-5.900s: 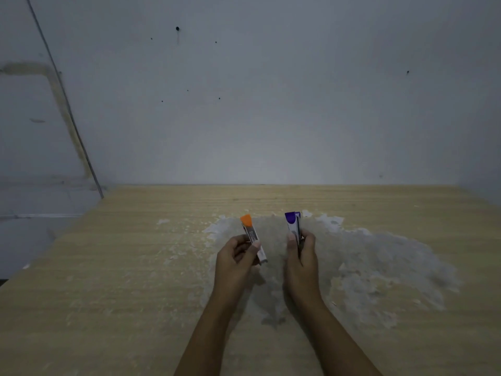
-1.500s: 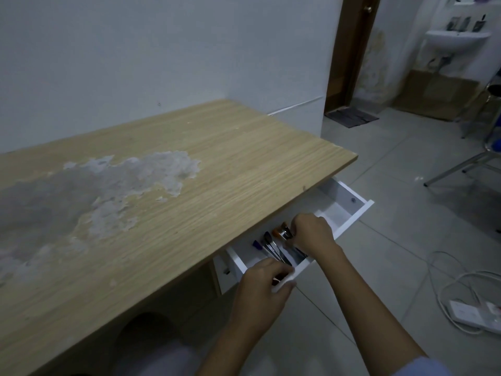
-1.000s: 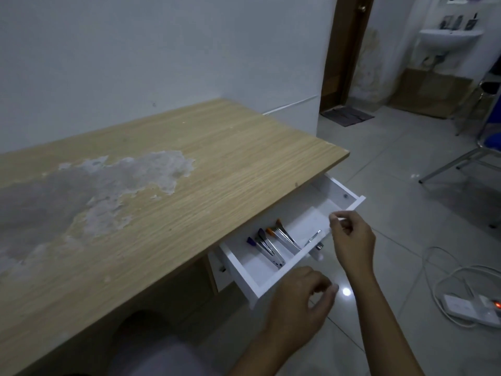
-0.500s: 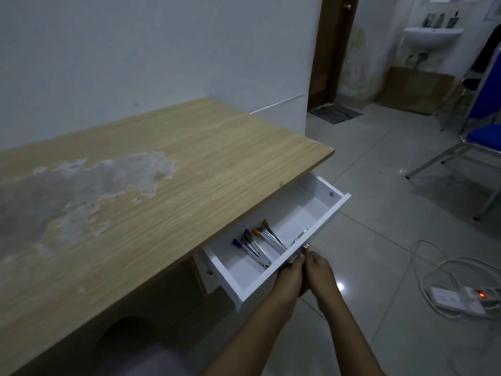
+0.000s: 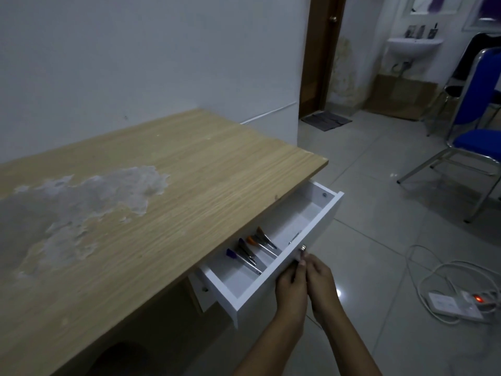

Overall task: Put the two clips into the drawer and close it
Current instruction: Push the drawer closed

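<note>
The white drawer (image 5: 317, 226) under the wooden table (image 5: 189, 191) stands pulled out. Inside it several metal hair clips lie side by side, among them an orange-tipped clip (image 5: 252, 241) and a purple-tipped clip (image 5: 231, 253). Both hands are together at the outside of the drawer front. My left hand (image 5: 291, 284) has its fingers curled against the front panel. The fingertips of my right hand (image 5: 321, 278) are pinched just under the small metal knob (image 5: 302, 248). Neither hand holds a clip.
A worn pale patch (image 5: 81, 202) covers the tabletop's left part. On the tiled floor to the right lie a white power strip (image 5: 458, 305) with a lit switch and its looped cable. A blue chair (image 5: 477, 142) stands further right. A second small drawer front (image 5: 202, 293) sits under the open one.
The clips I held over the table earlier now lie in the drawer. Over the last second both hands came together at the knob. The drawer is as far out as before.
</note>
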